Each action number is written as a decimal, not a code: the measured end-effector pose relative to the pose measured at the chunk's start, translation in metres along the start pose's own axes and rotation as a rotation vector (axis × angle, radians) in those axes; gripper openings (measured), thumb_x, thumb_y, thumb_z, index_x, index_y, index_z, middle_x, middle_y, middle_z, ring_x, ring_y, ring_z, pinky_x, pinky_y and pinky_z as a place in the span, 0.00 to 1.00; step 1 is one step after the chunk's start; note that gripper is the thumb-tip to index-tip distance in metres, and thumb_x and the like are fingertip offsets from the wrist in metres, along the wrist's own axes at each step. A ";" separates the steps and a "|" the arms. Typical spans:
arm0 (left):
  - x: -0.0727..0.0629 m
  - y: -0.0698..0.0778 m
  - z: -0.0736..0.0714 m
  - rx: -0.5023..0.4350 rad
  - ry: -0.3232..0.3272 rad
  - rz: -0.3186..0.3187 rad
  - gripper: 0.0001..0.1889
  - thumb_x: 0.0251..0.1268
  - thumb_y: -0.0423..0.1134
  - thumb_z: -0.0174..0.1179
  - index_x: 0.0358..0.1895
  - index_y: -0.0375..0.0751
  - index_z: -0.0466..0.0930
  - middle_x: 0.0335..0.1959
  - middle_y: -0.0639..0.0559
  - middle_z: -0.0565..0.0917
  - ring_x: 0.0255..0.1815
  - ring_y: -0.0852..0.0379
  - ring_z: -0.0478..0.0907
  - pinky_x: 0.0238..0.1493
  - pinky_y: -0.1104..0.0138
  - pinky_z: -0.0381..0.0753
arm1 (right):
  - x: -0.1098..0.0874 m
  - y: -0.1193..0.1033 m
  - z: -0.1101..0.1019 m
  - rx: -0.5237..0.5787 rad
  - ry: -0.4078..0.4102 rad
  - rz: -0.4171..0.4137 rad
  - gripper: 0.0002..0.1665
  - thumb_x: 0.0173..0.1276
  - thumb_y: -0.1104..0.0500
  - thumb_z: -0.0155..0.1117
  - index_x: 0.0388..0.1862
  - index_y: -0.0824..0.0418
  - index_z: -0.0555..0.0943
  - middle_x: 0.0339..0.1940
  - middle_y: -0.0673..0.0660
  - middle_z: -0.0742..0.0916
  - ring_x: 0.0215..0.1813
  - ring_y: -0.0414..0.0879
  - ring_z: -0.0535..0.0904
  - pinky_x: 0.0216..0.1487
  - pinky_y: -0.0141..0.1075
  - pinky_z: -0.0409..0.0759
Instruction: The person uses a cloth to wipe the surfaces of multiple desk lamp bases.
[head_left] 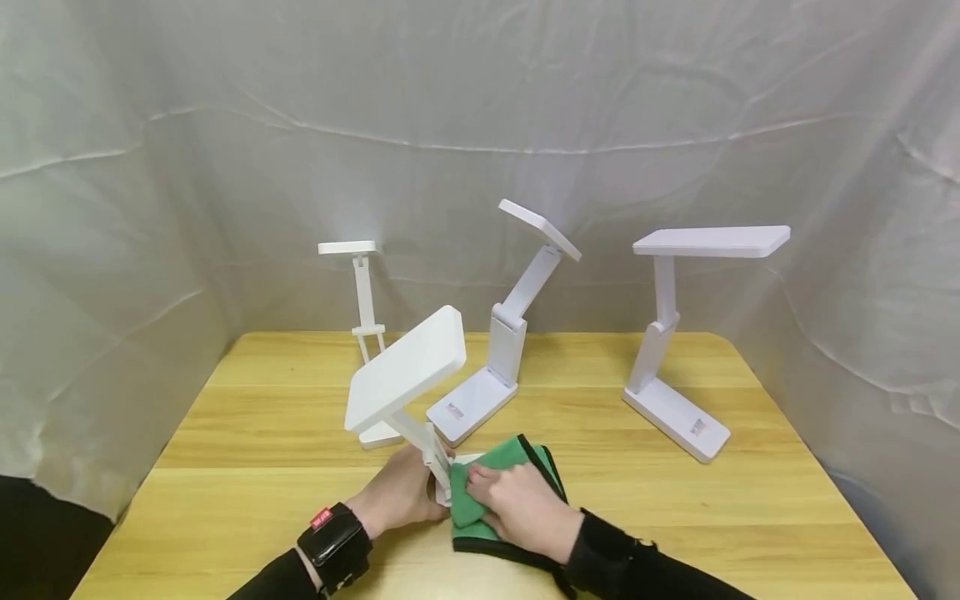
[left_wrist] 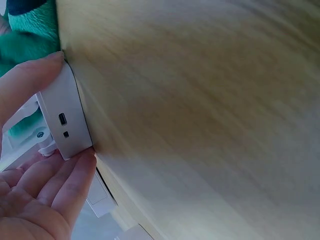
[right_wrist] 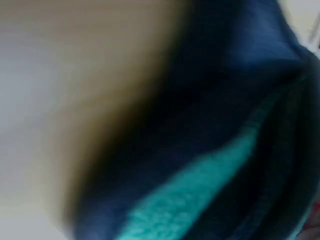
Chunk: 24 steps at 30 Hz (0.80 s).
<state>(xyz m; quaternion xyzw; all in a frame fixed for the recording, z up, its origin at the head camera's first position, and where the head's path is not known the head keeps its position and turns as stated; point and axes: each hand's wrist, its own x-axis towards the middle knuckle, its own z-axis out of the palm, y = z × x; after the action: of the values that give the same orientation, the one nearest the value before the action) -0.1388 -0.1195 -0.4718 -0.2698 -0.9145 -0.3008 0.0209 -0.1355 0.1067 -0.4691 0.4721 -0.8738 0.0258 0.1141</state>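
A white folding desk lamp (head_left: 408, 367) stands at the table's front, its flat head tilted up over the hinged arm. My left hand (head_left: 403, 490) grips the lamp's base; in the left wrist view the thumb and fingers hold opposite sides of the base end (left_wrist: 67, 112), where a charging port shows. My right hand (head_left: 528, 510) holds a green cloth (head_left: 510, 454) with black edging against the base, covering much of it. In the right wrist view the blurred, folded cloth (right_wrist: 185, 195) fills much of the frame, and little of the hand shows.
Behind are three more white folding lamps: one at the left (head_left: 364, 292), partly hidden by the front lamp's head, one in the middle (head_left: 506, 342), and one at the right (head_left: 651, 358). They stand on a wooden table (head_left: 247, 433) with pale curtains (head_left: 480, 100) around it.
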 end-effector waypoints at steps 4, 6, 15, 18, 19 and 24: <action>0.001 0.000 0.001 -0.006 -0.016 -0.019 0.36 0.31 0.35 0.83 0.51 0.34 0.76 0.48 0.46 0.83 0.51 0.46 0.82 0.59 0.51 0.83 | -0.028 0.020 -0.006 0.085 -0.009 0.050 0.24 0.52 0.59 0.78 0.51 0.54 0.87 0.56 0.56 0.89 0.49 0.49 0.90 0.36 0.40 0.88; 0.001 0.000 0.000 0.006 -0.024 -0.026 0.37 0.30 0.36 0.83 0.51 0.34 0.77 0.49 0.45 0.83 0.52 0.45 0.81 0.60 0.49 0.82 | -0.038 0.028 -0.009 0.098 -0.014 0.068 0.25 0.51 0.61 0.79 0.52 0.56 0.88 0.55 0.58 0.89 0.49 0.49 0.90 0.37 0.40 0.89; 0.004 -0.002 0.000 -0.007 -0.005 0.007 0.33 0.33 0.34 0.80 0.50 0.35 0.78 0.47 0.47 0.83 0.51 0.48 0.82 0.57 0.53 0.83 | -0.004 0.008 -0.008 0.005 -0.036 -0.002 0.18 0.57 0.57 0.74 0.48 0.54 0.87 0.54 0.54 0.90 0.44 0.46 0.90 0.29 0.37 0.85; 0.004 -0.001 0.001 -0.005 -0.001 0.011 0.32 0.33 0.33 0.80 0.50 0.34 0.78 0.47 0.47 0.83 0.50 0.48 0.82 0.57 0.53 0.84 | -0.002 0.006 -0.005 0.020 -0.021 -0.026 0.19 0.57 0.57 0.75 0.49 0.52 0.87 0.56 0.52 0.89 0.46 0.44 0.89 0.29 0.35 0.84; 0.003 -0.001 0.001 -0.002 -0.005 0.010 0.33 0.33 0.33 0.80 0.50 0.34 0.78 0.47 0.47 0.83 0.51 0.47 0.82 0.57 0.52 0.83 | -0.005 0.008 -0.004 0.040 -0.020 -0.022 0.19 0.56 0.58 0.75 0.49 0.52 0.87 0.56 0.52 0.89 0.47 0.44 0.89 0.30 0.35 0.85; 0.001 0.001 0.000 -0.001 -0.038 -0.023 0.36 0.32 0.35 0.83 0.52 0.34 0.77 0.50 0.45 0.83 0.53 0.44 0.81 0.60 0.49 0.81 | -0.038 0.028 -0.007 0.134 0.009 0.037 0.26 0.50 0.63 0.78 0.52 0.54 0.87 0.56 0.56 0.89 0.54 0.48 0.88 0.37 0.40 0.89</action>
<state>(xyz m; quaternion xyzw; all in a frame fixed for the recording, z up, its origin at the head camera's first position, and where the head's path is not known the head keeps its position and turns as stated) -0.1393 -0.1187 -0.4713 -0.2652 -0.9176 -0.2962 -0.0002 -0.1377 0.1545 -0.4687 0.4623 -0.8781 0.0884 0.0857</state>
